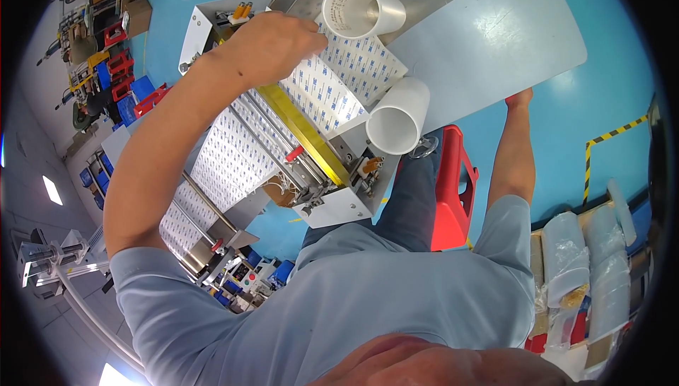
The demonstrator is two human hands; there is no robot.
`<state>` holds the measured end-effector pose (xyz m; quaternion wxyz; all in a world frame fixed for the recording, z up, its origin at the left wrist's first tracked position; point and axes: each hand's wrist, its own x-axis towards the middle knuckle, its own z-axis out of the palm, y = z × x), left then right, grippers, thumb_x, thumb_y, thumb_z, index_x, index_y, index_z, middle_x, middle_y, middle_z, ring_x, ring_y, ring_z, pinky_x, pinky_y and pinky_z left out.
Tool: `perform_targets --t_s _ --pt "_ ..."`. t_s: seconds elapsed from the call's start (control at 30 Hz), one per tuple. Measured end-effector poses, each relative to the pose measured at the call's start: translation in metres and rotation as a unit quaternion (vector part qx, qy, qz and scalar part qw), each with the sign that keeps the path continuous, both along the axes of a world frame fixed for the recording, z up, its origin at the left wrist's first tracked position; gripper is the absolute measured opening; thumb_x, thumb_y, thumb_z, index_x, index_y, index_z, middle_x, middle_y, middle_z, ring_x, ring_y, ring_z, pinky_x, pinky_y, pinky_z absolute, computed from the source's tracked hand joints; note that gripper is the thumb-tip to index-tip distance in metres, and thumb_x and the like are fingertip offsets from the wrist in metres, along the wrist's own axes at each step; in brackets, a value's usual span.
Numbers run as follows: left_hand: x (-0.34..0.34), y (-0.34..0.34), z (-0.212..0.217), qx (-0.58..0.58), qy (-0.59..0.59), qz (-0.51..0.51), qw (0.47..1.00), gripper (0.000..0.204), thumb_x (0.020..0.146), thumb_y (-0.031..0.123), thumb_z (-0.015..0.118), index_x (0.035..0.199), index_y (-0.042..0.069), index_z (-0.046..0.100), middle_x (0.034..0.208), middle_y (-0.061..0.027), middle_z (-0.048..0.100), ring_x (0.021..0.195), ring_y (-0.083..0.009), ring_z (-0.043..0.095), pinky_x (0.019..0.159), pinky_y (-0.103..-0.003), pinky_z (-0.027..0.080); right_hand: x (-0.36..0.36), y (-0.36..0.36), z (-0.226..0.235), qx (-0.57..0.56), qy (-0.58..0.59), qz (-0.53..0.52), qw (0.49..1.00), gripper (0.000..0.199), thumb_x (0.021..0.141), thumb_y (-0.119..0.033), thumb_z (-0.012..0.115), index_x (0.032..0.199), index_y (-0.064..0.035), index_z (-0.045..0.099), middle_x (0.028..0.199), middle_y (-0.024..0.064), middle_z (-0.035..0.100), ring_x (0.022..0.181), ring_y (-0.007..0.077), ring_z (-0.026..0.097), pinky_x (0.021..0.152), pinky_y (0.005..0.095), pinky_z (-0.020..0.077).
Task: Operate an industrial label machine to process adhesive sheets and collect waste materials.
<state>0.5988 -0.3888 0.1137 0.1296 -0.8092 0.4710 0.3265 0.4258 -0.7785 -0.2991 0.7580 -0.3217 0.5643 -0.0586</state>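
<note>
Blue workshop floor below; our left hand (265,47) pinches the printed white sheet (332,85) under it, right hand (520,98) grips the bench (495,32) edge.

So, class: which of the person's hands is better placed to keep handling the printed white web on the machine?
Left, probably. The left hand already rests on the printed web beside the white roll, while the right hand grips the grey table edge, away from the machine.
</note>
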Motion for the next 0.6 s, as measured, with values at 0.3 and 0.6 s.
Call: perform_targets --t_s 0.3,0.6 --pt "0.0019 -0.0015 -0.0008 0.013 0.003 -0.009 1.000 0.014 0.075 0.001 0.060 0.087 0.008 0.063 0.086 -0.0089 0.063 0.080 -0.0242 0.064 0.074 -0.035 0.051 -0.0013 -0.0022 -0.0024 -0.008 -0.004 0.009 1.000 0.045 0.088 -0.019 0.056 0.122 0.0070 0.043 0.116 0.0143 0.054 0.098 0.0284 0.058 0.079 0.0398 0.0511" --pt "0.0044 -0.0042 0.0008 0.009 0.012 0.004 1.000 0.013 0.074 0.000 0.060 0.085 0.006 0.062 0.085 -0.0101 0.063 0.079 -0.0264 0.064 0.072 -0.036 0.051 -0.0017 -0.0031 -0.0034 -0.008 0.007 0.004 1.000 0.045 0.087 -0.020 0.057 0.121 0.0066 0.044 0.116 0.0140 0.054 0.098 0.0284 0.058 0.079 0.0396 0.0512"
